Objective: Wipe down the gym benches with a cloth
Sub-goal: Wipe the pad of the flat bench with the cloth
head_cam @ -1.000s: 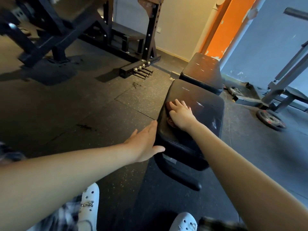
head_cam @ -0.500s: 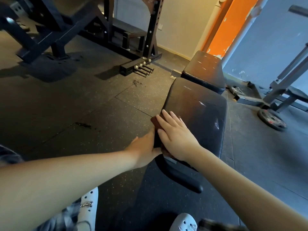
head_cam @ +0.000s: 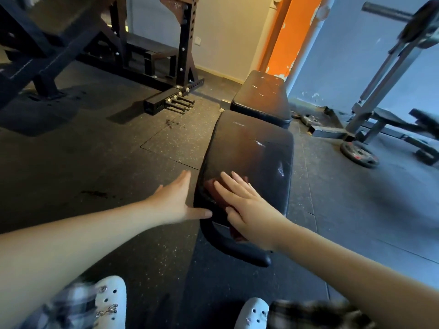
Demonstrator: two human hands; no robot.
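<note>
**Cloth pressed flat on bench**

The cloth point(head_cam: 211, 186) — dark red — is pressed onto the near end of the bench point(head_cam: 251, 148) by the right grip point(head_cam: 247, 205), fingers straight and spread, nothing curled round it. The left grip point(head_cam: 174, 200) is laid flat against the bench's left side, fingers straight, thumb touching the edge. A second bench point(head_cam: 261, 98) stands just beyond.
</note>
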